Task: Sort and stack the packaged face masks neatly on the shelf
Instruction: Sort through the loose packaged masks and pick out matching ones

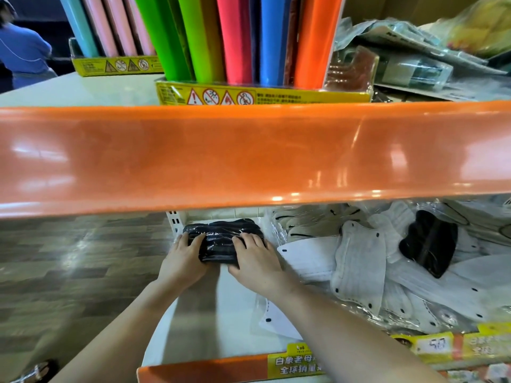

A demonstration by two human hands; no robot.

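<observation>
Bare white shelf (237, 308) lies open between the front edge and the black pack (221, 241) at the back left corner, wide enough for both forearms to reach in side by side. The orange lip (249, 156) of the upper shelf overhangs the space and caps the room above. To the right, a loose heap of white packs (359, 261), a single black mask (427, 241) on top, fills the shelf.

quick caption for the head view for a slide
Both hands, left and right, grip a black mask pack at the shelf's left end, beside loose white masks.
</observation>
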